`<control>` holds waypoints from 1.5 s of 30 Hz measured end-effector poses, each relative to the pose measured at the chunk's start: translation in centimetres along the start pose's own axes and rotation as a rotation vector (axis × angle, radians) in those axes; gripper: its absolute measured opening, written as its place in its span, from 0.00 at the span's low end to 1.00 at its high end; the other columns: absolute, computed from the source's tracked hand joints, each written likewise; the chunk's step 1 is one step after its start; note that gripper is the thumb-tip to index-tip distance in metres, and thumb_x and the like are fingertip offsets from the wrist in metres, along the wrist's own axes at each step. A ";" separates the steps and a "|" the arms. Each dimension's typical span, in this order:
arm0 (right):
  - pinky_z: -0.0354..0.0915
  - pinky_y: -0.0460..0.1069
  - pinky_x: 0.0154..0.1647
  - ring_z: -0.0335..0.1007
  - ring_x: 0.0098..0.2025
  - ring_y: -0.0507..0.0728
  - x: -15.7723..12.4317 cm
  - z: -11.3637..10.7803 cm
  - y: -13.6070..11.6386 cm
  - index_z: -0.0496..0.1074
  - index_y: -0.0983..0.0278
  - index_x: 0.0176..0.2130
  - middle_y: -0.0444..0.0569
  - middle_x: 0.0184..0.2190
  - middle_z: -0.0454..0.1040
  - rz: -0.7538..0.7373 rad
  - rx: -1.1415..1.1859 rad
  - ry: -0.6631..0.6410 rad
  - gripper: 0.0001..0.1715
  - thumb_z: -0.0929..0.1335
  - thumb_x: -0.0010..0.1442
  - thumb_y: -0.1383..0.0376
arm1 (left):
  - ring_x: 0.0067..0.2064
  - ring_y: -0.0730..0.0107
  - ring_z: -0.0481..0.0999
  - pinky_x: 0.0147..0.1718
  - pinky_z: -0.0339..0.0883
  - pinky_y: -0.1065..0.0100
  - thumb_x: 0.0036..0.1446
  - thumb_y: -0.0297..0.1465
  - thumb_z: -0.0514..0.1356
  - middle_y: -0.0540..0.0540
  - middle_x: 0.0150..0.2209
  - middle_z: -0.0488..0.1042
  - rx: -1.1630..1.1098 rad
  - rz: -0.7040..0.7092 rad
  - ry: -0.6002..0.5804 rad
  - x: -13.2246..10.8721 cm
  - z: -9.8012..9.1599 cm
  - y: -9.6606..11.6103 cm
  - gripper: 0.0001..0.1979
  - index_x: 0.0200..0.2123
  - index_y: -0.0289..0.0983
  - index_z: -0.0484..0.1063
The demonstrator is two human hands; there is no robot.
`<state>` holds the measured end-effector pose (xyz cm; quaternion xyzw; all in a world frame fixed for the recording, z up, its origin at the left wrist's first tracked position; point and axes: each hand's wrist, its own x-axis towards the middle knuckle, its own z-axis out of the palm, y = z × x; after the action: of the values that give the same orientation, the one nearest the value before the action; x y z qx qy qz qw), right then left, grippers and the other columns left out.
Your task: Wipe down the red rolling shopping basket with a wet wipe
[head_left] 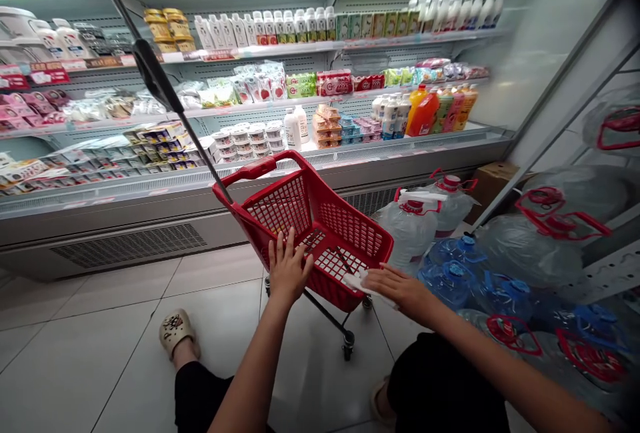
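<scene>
Red shopping cart (325,194): one, basket type, latticed walls, wheeled frame, standing on the tiles before the person; landmark for all entries below, read left to right.

Clog (175,329): beige, worn, on the floor left of the cart.

Pole (163,86): dark, rising up and leftward from the cart's handle side.

Left hand (289,265): forearm reaching forward and up, back of hand uppermost, fingers spread apart and straight, pointing away from the person. Lies over the cart's near left edge, rim beneath the palm and basket interior just beyond the fingers; contact with the rim cannot be told.

White cloth (356,281): thin, crumpled, possibly tissue, at the cart's near right corner, under the right fingertips.

Right hand (393,286): forearm slanting in from the right, back of hand up, fingers together, pointing leftward, closed on the cloth against the cart's rim.

Water jugs (407,236): several, clear and blue, right of the cart.
</scene>
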<state>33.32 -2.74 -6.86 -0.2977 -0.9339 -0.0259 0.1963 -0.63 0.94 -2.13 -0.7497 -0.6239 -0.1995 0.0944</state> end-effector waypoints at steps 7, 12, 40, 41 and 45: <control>0.62 0.60 0.70 0.60 0.70 0.60 3.0 3.7 -4.2 0.67 0.66 0.67 0.54 0.65 0.71 0.202 -0.191 0.154 0.41 0.60 0.57 0.81 | 0.74 0.53 0.58 0.73 0.50 0.45 0.70 0.31 0.51 0.39 0.69 0.65 -0.035 0.116 0.006 -1.7 0.7 3.4 0.19 0.57 0.36 0.76; 0.62 0.60 0.71 0.58 0.71 0.61 4.8 5.9 -9.6 0.57 0.68 0.73 0.56 0.68 0.67 0.106 -0.100 0.167 0.43 0.60 0.60 0.78 | 0.71 0.53 0.62 0.72 0.52 0.44 0.70 0.37 0.54 0.45 0.64 0.74 -0.131 0.126 -0.005 -4.0 1.4 4.3 0.20 0.61 0.40 0.73; 0.59 0.60 0.72 0.60 0.71 0.54 9.0 2.1 4.9 0.60 0.57 0.71 0.49 0.68 0.67 -0.016 -0.149 0.119 0.37 0.59 0.69 0.78 | 0.67 0.63 0.70 0.68 0.60 0.57 0.73 0.43 0.52 0.41 0.70 0.64 -0.095 0.359 -0.149 -6.3 0.1 1.2 0.33 0.75 0.39 0.49; 0.60 0.60 0.72 0.60 0.71 0.55 9.3 2.6 4.5 0.62 0.58 0.70 0.49 0.67 0.69 -0.009 -0.146 0.135 0.35 0.59 0.69 0.77 | 0.67 0.64 0.70 0.68 0.59 0.57 0.73 0.43 0.51 0.41 0.70 0.64 -0.093 0.357 -0.141 -6.4 0.0 0.9 0.33 0.75 0.39 0.48; 0.61 0.61 0.72 0.57 0.72 0.57 8.7 4.8 -0.8 0.68 0.61 0.66 0.49 0.65 0.71 -0.013 -0.100 0.189 0.31 0.61 0.68 0.77 | 0.69 0.65 0.67 0.73 0.48 0.55 0.74 0.43 0.48 0.44 0.71 0.62 -0.091 0.290 -0.106 -6.7 -0.4 -1.4 0.33 0.76 0.42 0.41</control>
<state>24.71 2.19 -7.95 -0.2971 -0.9107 -0.1016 0.2684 -3.06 -4.97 -4.71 -0.8448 -0.5037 -0.1719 0.0548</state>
